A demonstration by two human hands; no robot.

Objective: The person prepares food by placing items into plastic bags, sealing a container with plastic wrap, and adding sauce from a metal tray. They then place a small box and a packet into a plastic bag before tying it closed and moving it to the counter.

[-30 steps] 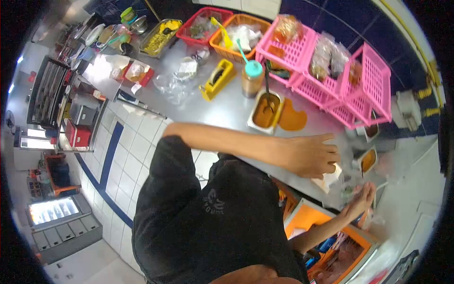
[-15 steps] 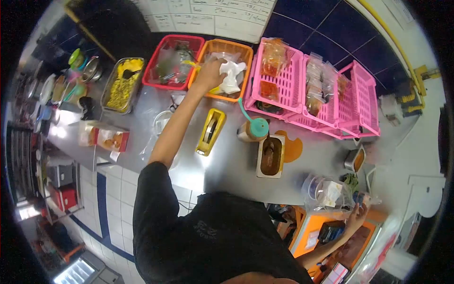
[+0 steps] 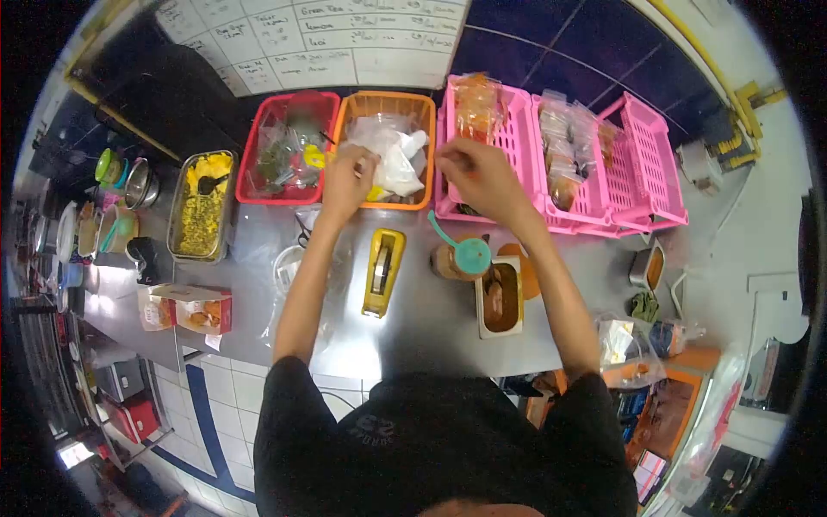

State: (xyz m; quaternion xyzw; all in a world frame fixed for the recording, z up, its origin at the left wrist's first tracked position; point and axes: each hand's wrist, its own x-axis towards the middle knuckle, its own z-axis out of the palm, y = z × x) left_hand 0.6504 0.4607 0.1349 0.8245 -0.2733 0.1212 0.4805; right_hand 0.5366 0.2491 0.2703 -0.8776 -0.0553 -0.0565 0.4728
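My left hand (image 3: 348,183) is at the near left edge of the orange basket (image 3: 389,100), its fingers curled together; what they hold, if anything, is hidden. A small yellow item (image 3: 376,193) shows beside it. White paper pieces (image 3: 399,170) and clear plastic bags lie in the basket. My right hand (image 3: 472,171) hovers between this basket and the pink baskets (image 3: 515,129), with loosely bent fingers and nothing visible in them. Below, a yellow tape dispenser (image 3: 382,271) lies on the metal counter, near a jar with a turquoise lid (image 3: 472,257).
A red basket (image 3: 250,172) with bags and a tray of yellow food (image 3: 201,211) stand left. A metal container of brown sauce (image 3: 500,300) is near the right forearm. Scissors (image 3: 301,231), a snack box (image 3: 205,312) and a plastic bag (image 3: 627,345) also lie about.
My right hand has left the plastic bag at the right and come to the baskets. My left hand has drawn back from the white paper toward the basket's left edge. The view has shifted.
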